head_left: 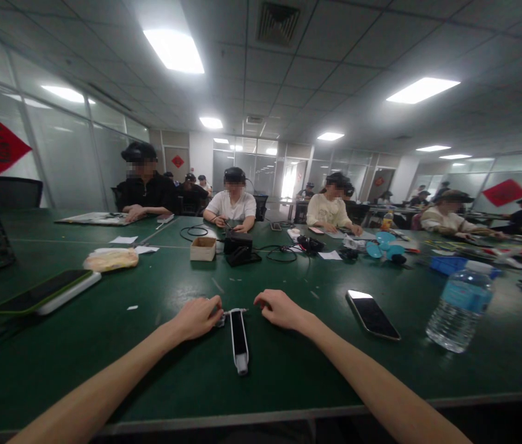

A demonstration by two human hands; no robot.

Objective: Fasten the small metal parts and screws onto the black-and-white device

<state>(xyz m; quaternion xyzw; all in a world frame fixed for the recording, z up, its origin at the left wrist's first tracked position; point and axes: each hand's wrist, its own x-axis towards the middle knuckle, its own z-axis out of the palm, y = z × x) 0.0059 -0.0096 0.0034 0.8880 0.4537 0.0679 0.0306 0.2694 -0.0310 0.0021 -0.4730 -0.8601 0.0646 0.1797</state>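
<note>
On the green table in front of me lies a slim white-framed device [239,339] with a dark face and a pale narrow end toward me. A thin rod-like piece sticks out at its far end. My left hand [198,317] rests just left of that end, fingers bent and closed over a small shiny piece [220,320] whose kind I cannot make out. My right hand [281,308] lies on the table to the right, apart from the device. Its fingers are curled inward and nothing shows in them.
A smartphone [372,314] and a water bottle [461,308] stand to my right. At left lie a green-edged dark slab [41,291] and a plastic-wrapped packet [111,260]. A small box [203,249], black device [238,245] and cables lie ahead. Several people sit across the table.
</note>
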